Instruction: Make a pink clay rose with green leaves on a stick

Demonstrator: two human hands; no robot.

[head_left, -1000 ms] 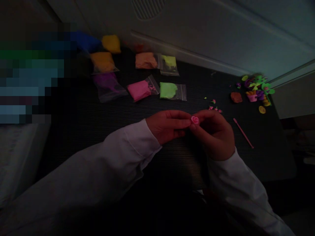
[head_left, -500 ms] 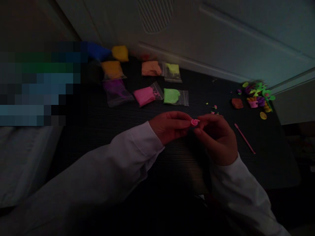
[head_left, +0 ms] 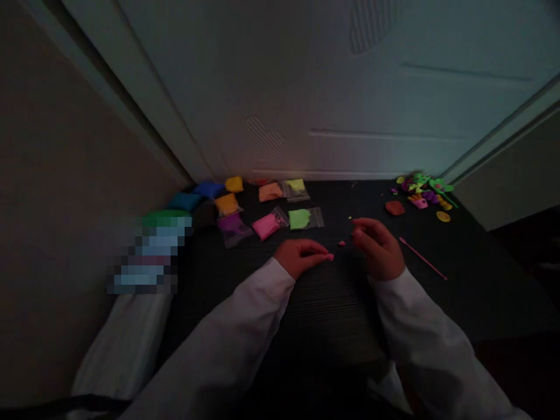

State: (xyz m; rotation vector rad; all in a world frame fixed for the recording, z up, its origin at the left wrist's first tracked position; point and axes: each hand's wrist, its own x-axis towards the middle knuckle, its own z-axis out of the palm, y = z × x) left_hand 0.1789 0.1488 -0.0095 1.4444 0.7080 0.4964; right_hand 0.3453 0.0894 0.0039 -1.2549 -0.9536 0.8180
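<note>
Between the thumb and fingertips of my left hand [head_left: 301,258] is a small pink clay rose [head_left: 331,256]. My right hand [head_left: 380,249] is closed in a pinch, apart from the rose and to its right. Whatever its fingertips may hold is too small and dark to make out. On the dark table between the hands lies a tiny pink and green clay piece [head_left: 342,243]. A little green bit [head_left: 349,217] lies just beyond my right fingertips. A thin pink modelling tool [head_left: 423,259] rests to the right of my right hand.
Bags of coloured clay, including pink [head_left: 266,226], green [head_left: 299,219] and purple [head_left: 234,228], lie at the back left. A reddish-brown lump [head_left: 395,207] sits near a cluster of small clay figures [head_left: 422,189] at the back right. A pale panel [head_left: 306,87] stands behind the table [head_left: 324,315].
My right hand has drawn away from the pink rose, which stays in my left hand. The hands are farther apart. The view has tilted upward, showing more of the panel behind.
</note>
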